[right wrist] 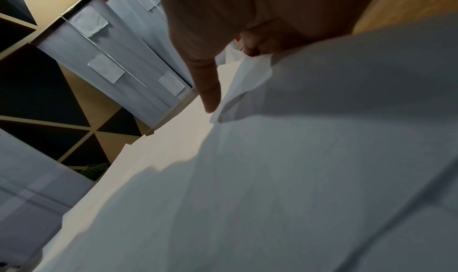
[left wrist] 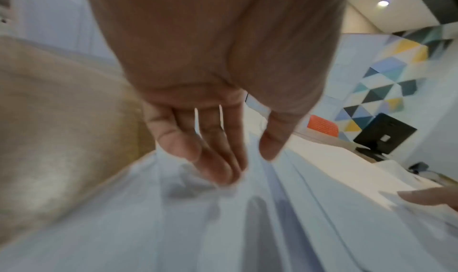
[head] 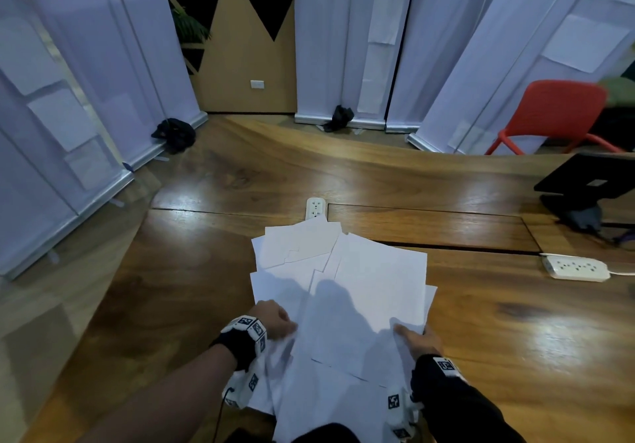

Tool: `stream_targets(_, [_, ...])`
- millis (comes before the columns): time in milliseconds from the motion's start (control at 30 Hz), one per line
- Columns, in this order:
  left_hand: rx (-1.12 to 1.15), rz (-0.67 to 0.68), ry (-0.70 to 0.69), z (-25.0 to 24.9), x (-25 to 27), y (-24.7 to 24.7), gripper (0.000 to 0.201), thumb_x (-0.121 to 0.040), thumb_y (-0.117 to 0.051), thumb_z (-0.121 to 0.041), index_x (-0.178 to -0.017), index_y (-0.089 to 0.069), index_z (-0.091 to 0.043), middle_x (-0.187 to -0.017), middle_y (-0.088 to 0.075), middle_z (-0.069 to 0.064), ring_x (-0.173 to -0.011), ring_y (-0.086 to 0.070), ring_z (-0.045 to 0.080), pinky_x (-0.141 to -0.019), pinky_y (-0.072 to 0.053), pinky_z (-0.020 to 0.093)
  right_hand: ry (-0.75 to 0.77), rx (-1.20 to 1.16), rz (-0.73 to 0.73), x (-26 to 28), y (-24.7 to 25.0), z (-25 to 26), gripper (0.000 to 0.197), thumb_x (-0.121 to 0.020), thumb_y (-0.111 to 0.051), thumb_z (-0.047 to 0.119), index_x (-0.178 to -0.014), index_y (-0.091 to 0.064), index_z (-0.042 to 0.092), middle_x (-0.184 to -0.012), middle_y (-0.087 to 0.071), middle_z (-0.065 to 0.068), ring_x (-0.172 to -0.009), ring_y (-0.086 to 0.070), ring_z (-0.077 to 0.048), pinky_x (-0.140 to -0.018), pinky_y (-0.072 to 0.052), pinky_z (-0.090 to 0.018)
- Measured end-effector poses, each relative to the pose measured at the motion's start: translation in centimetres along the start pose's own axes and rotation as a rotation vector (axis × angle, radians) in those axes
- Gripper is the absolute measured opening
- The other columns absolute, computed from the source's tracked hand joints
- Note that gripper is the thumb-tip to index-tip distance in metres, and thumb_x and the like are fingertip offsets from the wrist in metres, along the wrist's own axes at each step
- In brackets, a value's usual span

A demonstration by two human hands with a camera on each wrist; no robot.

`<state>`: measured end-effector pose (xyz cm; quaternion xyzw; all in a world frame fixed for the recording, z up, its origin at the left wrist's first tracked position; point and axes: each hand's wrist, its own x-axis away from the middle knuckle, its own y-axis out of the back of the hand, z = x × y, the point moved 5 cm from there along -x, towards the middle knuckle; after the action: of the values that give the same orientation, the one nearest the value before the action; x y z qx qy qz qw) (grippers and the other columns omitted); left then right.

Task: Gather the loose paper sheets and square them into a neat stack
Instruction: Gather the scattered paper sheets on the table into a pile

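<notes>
A loose pile of white paper sheets (head: 374, 281) lies fanned out at odd angles on the wooden table (head: 515, 322), reaching down to the near edge. My left hand (head: 278, 320) is at the pile's left side. In the left wrist view its fingers (left wrist: 218, 164) are nearly straight and touch the sheets (left wrist: 173, 227), thumb held apart. My right hand (head: 417, 338) holds the pile's right side, with the thumb (right wrist: 210, 98) on top of the sheets (right wrist: 322, 158) and the fingers curled under a lifted edge.
A white power strip (head: 575, 268) lies to the right, and a socket block (head: 315, 208) sits just beyond the pile. A black screen on a stand (head: 584, 185) is at the far right. A red chair (head: 556, 112) and white banners (head: 103, 64) surround the table.
</notes>
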<state>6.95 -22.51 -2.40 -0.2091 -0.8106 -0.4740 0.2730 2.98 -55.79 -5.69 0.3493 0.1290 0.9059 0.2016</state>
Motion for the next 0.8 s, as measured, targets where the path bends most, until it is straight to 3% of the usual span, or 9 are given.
stream_targets(67, [0.010,-0.115,-0.045,-0.7,-0.4,-0.2,0.032,-0.079,-0.063,-0.044,-0.100,-0.070,-0.020,-0.099,-0.071,-0.001,-0.087,-0.062,0.015,-0.079,-0.051,0.025,0.012,-0.033,0.011,0.1,-0.3,0.3,0.059,-0.076,-0.079,0.021,-0.125,-0.057,-0.003,-0.125,-0.062,-0.019,-0.118,-0.057,-0.040,-0.089,-0.041,-0.034])
stream_targets(100, [0.008,-0.083,-0.079,-1.4,-0.5,-1.0,0.038,-0.080,-0.063,-0.044,-0.107,-0.066,-0.017,-0.107,-0.069,0.002,-0.093,-0.061,0.017,-0.085,-0.050,0.029,0.012,-0.038,0.023,0.2,-0.5,0.4,0.059,-0.076,-0.080,0.021,-0.124,-0.057,-0.003,-0.122,-0.063,-0.017,-0.117,-0.057,-0.040,-0.088,-0.041,-0.034])
stream_targets(233, [-0.053,0.070,-0.147,-3.0,0.2,-3.0,0.044,-0.082,-0.059,-0.050,-0.104,-0.067,-0.013,-0.112,-0.068,0.008,-0.104,-0.062,0.025,-0.089,-0.047,0.035,0.033,0.011,0.042,0.2,-0.9,0.8,0.052,-0.079,-0.075,0.013,-0.124,-0.056,-0.006,-0.113,-0.062,-0.015,-0.110,-0.059,-0.040,-0.086,-0.044,-0.035])
stream_targets(333, [0.016,-0.234,-0.008,-0.2,-0.1,-0.7,0.046,-0.081,-0.058,-0.046,-0.115,-0.065,-0.016,-0.120,-0.064,0.007,-0.110,-0.060,0.024,-0.094,-0.050,0.035,0.061,0.005,-0.001,-0.1,-0.1,1.3,0.043,-0.081,-0.069,0.004,-0.120,-0.056,-0.009,-0.103,-0.061,-0.018,-0.094,-0.057,-0.033,-0.080,-0.041,-0.033])
stream_targets(433, [0.094,-0.445,0.261,3.8,0.5,1.0,0.066,-0.076,-0.063,-0.045,-0.130,-0.046,-0.011,-0.131,-0.049,0.013,-0.120,-0.051,0.031,-0.097,-0.047,0.040,0.122,-0.099,0.033,0.2,0.0,2.9,0.034,-0.081,-0.067,-0.005,-0.114,-0.060,-0.008,-0.103,-0.063,-0.017,-0.096,-0.058,-0.029,-0.083,-0.041,-0.033])
stream_targets(533, [0.351,-0.399,0.375,5.8,0.2,0.5,0.058,-0.076,-0.068,-0.034,-0.123,-0.050,-0.004,-0.124,-0.058,0.016,-0.111,-0.059,0.033,-0.081,-0.049,0.034,0.163,-0.060,0.128,0.3,-1.7,4.6,0.026,-0.081,-0.068,-0.003,-0.106,-0.063,-0.003,-0.094,-0.065,-0.014,-0.091,-0.060,-0.031,-0.080,-0.044,-0.036])
stream_targets(600, [0.386,-0.432,0.299,5.5,0.0,0.7,0.035,-0.079,-0.067,-0.025,-0.107,-0.060,-0.007,-0.112,-0.068,0.014,-0.101,-0.064,0.030,-0.075,-0.048,0.030,0.166,-0.020,0.224,-0.3,-3.5,5.3,0.032,-0.079,-0.069,-0.003,-0.111,-0.064,-0.008,-0.092,-0.068,-0.015,-0.091,-0.064,-0.036,-0.077,-0.050,-0.038])
stream_targets(700, [0.429,-0.540,0.188,4.8,-0.1,1.7,0.024,-0.082,-0.066,-0.023,-0.099,-0.066,-0.007,-0.100,-0.072,0.013,-0.095,-0.066,0.028,-0.078,-0.050,0.029,0.224,0.060,0.333,0.0,-6.0,6.4,0.040,-0.083,-0.064,-0.004,-0.119,-0.061,0.011,-0.096,-0.068,-0.011,-0.086,-0.061,-0.027,-0.063,-0.050,-0.029])
stream_targets(800, [0.499,-0.634,0.185,4.9,0.4,2.7,0.023,-0.084,-0.065,-0.025,-0.098,-0.067,-0.007,-0.095,-0.071,0.011,-0.090,-0.064,0.027,-0.075,-0.045,0.025,0.270,0.205,0.427,0.9,-7.3,5.9,0.061,-0.083,-0.062,-0.003,-0.138,-0.048,0.020,-0.115,-0.067,-0.013,-0.098,-0.063,-0.029,-0.078,-0.054,-0.033])
